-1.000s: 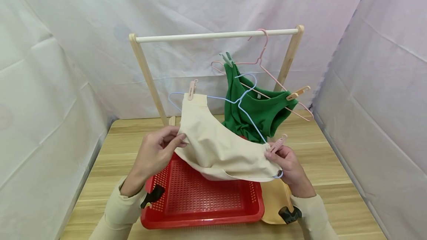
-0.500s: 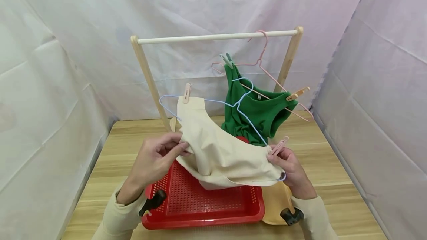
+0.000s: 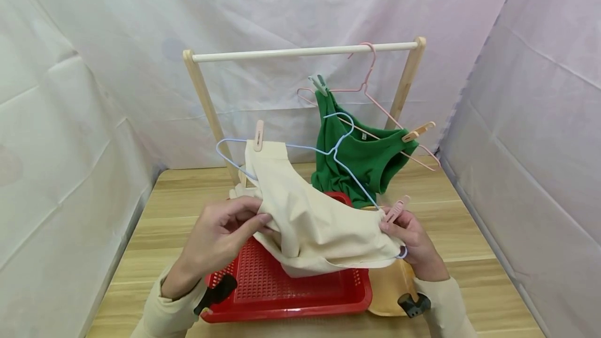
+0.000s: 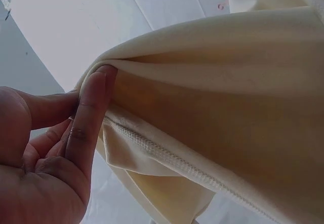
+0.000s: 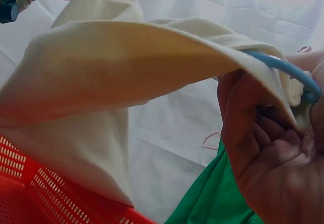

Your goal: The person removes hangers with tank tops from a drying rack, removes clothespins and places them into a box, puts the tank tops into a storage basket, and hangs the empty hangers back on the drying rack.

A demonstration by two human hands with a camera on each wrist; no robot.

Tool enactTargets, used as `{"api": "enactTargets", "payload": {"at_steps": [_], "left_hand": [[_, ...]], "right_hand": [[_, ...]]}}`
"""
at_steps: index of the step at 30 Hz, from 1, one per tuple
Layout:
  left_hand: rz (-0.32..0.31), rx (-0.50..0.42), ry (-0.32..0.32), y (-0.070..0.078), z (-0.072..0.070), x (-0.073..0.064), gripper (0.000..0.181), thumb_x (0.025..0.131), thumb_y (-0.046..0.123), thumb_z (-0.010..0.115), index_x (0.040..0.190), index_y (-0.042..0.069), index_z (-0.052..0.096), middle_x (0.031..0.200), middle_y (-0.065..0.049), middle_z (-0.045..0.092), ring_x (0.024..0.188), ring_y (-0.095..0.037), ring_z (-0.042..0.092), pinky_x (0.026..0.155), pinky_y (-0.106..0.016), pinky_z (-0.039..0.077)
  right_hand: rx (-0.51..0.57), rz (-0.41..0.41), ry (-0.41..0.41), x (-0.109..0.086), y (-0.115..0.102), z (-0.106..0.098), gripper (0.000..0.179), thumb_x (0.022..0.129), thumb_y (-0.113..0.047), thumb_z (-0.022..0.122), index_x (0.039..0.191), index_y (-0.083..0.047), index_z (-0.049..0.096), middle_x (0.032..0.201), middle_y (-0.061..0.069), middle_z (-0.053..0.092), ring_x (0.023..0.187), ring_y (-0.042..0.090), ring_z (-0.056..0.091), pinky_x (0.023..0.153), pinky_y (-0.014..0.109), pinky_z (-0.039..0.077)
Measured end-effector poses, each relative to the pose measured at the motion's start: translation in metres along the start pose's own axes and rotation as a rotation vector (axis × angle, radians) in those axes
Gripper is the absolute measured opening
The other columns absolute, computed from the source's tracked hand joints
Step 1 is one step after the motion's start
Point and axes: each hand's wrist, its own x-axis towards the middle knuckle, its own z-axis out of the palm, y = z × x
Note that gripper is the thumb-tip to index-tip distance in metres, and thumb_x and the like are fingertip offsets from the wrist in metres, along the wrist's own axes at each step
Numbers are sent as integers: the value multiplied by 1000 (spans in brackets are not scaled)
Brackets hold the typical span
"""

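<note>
A cream sleeveless top hangs on a light blue hanger, spread between my two hands above a red basket. One pale pink clothespin clips its left shoulder; another pink clothespin stands at the right shoulder. My left hand pinches the top's left side edge between thumb and fingers; in the left wrist view the fabric folds over the index fingertip. My right hand grips the right shoulder with the hanger's end, beside the clothespin. In the right wrist view the blue hanger tip pokes out of the cloth.
Behind stands a drying rack with a white rail, where a pink hanger carries a green top with two clothespins. Below my hands sits the red basket. A wooden tray lies to its right.
The cream top and its hanger have come lower and nearer, with the left end drifting left. My left hand has moved slightly down and keeps its pinch; the right hand shifts a little right.
</note>
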Motion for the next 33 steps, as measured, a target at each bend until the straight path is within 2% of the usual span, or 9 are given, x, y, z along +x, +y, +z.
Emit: {"api": "enactTargets", "payload": {"at_steps": [3,9,21,26,33], "left_hand": [[27,-25,-10,5,2,0,24,82,-19,66,98,-1,70,83,-12,73,66,-8,70,51,-21,52],[40,-79,-31,11,4,-2,25,83,-20,65,100,-3,69,84,-14,73,72,-11,73,57,-25,57],[105,-128,-41,21,9,-2,21,84,-18,65,99,-4,68,80,-14,72,72,-12,73,58,-26,57],[125,-139,-34,25,10,-2,20,85,-17,66,101,-4,67,80,-14,72,72,-12,73,59,-27,58],[182,-161,-42,32,12,-1,16,87,-11,67,103,-7,66,83,-17,72,71,-17,73,61,-28,59]], "right_hand": [[-1,3,-10,-1,-1,0,44,97,15,33,123,-5,62,107,3,69,94,13,72,76,28,58],[7,9,-4,-3,-3,2,42,96,16,35,121,-5,63,104,2,71,91,12,72,74,27,57],[19,16,-45,-7,-4,0,39,98,14,36,120,-6,62,104,2,71,91,13,73,74,27,57],[14,-13,-68,-7,-5,0,36,99,11,38,121,-5,62,105,1,71,92,11,72,75,26,57],[43,-7,-100,-7,-7,-1,36,99,11,38,122,-4,61,108,3,71,93,12,72,76,26,57]]}}
